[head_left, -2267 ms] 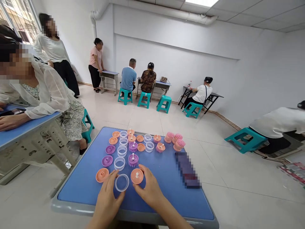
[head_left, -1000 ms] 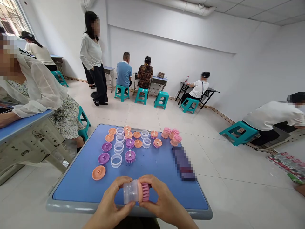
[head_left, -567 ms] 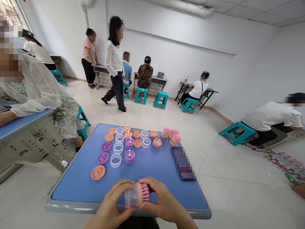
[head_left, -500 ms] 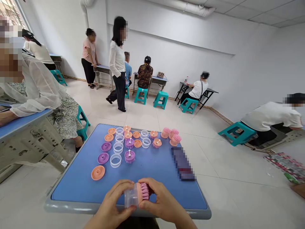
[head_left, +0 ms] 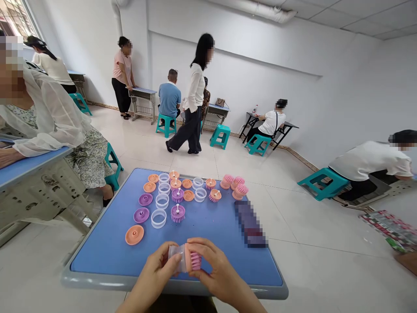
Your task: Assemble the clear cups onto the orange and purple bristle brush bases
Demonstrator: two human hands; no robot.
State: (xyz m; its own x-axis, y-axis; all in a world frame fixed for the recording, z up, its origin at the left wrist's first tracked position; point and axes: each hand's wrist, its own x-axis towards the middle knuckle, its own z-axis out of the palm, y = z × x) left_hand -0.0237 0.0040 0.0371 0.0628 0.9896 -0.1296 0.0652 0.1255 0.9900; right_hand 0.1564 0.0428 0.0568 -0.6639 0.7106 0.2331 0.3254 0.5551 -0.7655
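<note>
Over the front edge of the blue desk, my left hand (head_left: 163, 265) is closed around a clear plastic cylinder (head_left: 177, 256). My right hand (head_left: 210, 265) grips the orange brush head (head_left: 187, 257) with pink bristles (head_left: 196, 261) that sits against the cylinder's right end. Both parts lie sideways, bristles facing right. Left of them on the desk rests a round orange cap (head_left: 134, 234). Farther back are purple caps (head_left: 141, 214), clear rings (head_left: 158, 218) and a purple brush head (head_left: 177, 213) lying bristles down, with a white stem on top.
The blue desk (head_left: 107, 256) has a grey rim. At its back right stand orange pieces with pink bristles (head_left: 240, 190), near a dark flat pixelated object (head_left: 250, 224). More orange caps (head_left: 149, 187) line the back left. A person walks past behind; others sit on teal stools (head_left: 220, 136).
My left thumb has come up onto the front of the cylinder, and both hands have turned slightly. The walking person has moved to the right.
</note>
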